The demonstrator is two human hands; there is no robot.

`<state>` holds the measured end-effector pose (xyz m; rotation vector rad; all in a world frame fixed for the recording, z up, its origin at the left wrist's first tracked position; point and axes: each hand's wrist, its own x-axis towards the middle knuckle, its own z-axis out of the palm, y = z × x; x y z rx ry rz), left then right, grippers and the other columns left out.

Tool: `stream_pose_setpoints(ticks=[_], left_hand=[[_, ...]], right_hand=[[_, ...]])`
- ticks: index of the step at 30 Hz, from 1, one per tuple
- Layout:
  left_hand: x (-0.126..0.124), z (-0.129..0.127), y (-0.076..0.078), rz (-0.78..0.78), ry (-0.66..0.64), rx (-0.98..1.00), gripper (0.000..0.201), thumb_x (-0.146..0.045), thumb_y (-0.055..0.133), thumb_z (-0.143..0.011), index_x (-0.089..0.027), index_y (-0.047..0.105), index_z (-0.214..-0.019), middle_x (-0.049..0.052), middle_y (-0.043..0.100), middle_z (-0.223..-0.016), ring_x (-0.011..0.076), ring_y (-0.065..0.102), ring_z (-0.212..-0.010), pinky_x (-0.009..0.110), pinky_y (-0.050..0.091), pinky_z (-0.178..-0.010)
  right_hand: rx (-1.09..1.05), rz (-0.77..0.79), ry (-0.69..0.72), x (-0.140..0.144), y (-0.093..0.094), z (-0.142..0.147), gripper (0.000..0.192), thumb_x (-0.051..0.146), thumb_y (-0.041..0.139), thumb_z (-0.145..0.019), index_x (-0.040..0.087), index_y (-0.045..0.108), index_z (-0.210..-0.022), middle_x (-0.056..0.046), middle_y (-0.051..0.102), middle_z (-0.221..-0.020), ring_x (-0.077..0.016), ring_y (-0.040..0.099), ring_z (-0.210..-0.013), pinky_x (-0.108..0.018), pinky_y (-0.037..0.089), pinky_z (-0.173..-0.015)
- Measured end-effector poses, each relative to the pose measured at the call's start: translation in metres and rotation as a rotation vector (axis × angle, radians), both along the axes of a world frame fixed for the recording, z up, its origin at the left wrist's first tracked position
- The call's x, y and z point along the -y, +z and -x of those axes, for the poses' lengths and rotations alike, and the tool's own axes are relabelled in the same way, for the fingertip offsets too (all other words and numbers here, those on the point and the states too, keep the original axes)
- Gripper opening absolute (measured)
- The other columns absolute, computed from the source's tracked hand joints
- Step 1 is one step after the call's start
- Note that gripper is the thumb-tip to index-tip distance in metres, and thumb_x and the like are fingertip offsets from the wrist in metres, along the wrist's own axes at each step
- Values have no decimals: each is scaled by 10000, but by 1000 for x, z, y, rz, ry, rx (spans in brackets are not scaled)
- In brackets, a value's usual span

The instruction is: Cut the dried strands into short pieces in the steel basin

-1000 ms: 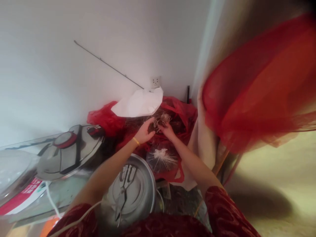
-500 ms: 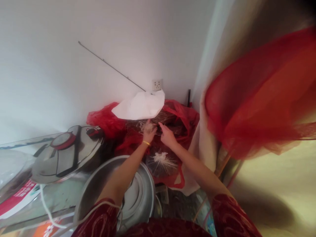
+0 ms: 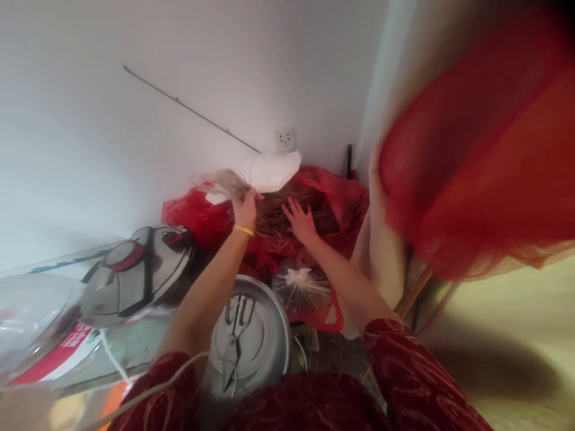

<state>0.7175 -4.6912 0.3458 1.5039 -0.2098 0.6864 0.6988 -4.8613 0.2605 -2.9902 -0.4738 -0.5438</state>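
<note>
The left hand (image 3: 245,206), a yellow band at its wrist, is closing around a tuft of pale dry fibres (image 3: 224,181) and holding it up above the red plastic bag (image 3: 197,215) that is lying against the white wall (image 3: 135,137). The fingers are curled tight on the tuft, though the strands are blurring and their far end is hard to make out. The right hand (image 3: 300,220) is lying flat with its fingers spread, pressing on the brown mass of fibres (image 3: 287,206) that is filling the open mouth of the bag. The two hands are sitting near each other but not touching.

A white sheet (image 3: 274,169) is resting on the back edge of the bag, just below a wall socket (image 3: 286,140). Just in front of the bag, a tied clear bag of dark material (image 3: 302,288) is sitting beside a round steel lid (image 3: 249,341), and what seems to be a pair of tongs is lying on that lid. To the left, a pressure cooker lid (image 3: 135,275) with a red and black handle is tilting on a glass tabletop (image 3: 58,269). A red net fabric (image 3: 476,155) is hanging on the right.
</note>
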Motion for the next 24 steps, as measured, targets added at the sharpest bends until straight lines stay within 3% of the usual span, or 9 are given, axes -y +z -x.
stream_pose_setpoints(ticks=[6,11,17,24], left_hand=[[-48,34,71,158,27,15,122,-217,519,-798,-208,459,-692,-72,462,-493,102,468,-498,228,404,-553],[-61,77,113,188,-1,107,151,-65,418,-811,-198,421,-738,-93,415,-416,81,441,-418,206,376,-515],[-79,134,145,136,-36,204,115,-90,436,-788,-201,416,-768,-97,428,-401,91,441,-383,230,434,-500],[-113,208,160,130,-7,195,171,-159,541,-679,-208,382,-639,-87,432,-406,96,458,-400,282,505,-517]], right_hand=[[-18,57,-34,5,-2,-2,798,188,656,-843,245,276,-1542,-128,67,-1633,-300,165,-1496,-661,215,-1124],[-37,79,-50,4,-2,-5,847,194,685,-819,244,255,-1548,-141,22,-1635,-304,122,-1504,-654,230,-1116],[-30,73,-89,1,3,-3,673,60,420,-900,266,308,-1531,-99,64,-1639,-270,158,-1498,-623,267,-1111],[-42,83,-110,-2,6,-1,653,52,327,-913,261,314,-1532,-92,81,-1638,-269,164,-1497,-628,284,-1101]])
